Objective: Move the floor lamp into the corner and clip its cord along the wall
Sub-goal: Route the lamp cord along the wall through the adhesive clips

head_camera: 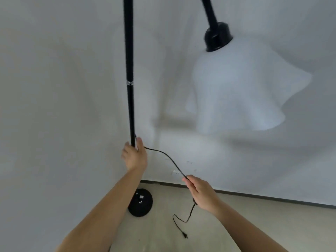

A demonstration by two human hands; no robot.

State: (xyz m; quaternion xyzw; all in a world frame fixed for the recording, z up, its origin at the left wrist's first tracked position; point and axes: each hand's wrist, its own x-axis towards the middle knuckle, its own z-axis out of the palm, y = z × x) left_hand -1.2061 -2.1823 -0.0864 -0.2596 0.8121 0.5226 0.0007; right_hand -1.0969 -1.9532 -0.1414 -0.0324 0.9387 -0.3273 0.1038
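From where I watch, the lamp [129, 88] looks about placed: its round black base [140, 203] sits on the floor [236, 224] right in the corner where the two walls meet, just off the baseboard. So I judge the moving part nearly done or done, and the cord work not begun. I see no clips on either wall [254, 170], and none in the hands.

My left hand [135, 155] is wrapped around the lower pole, fingers [127, 148] closed on it, steadying the lamp. My right hand [200, 192] has the cord [169, 158] pinched between its fingers; the cord runs in a slack curve from the pole at the left hand across to the right, then drops below that hand in loose kinks to the floor, where the plug [184, 235] lies unplugged, well clear of the wall.

The lamp itself is a thin black pole with a silver ring partway up, and an arm that curves over and carries a white ruffled shade [245, 88] hanging to the right. It seems upright. A small white fitting low on the right wall may be a socket; I cannot tell.
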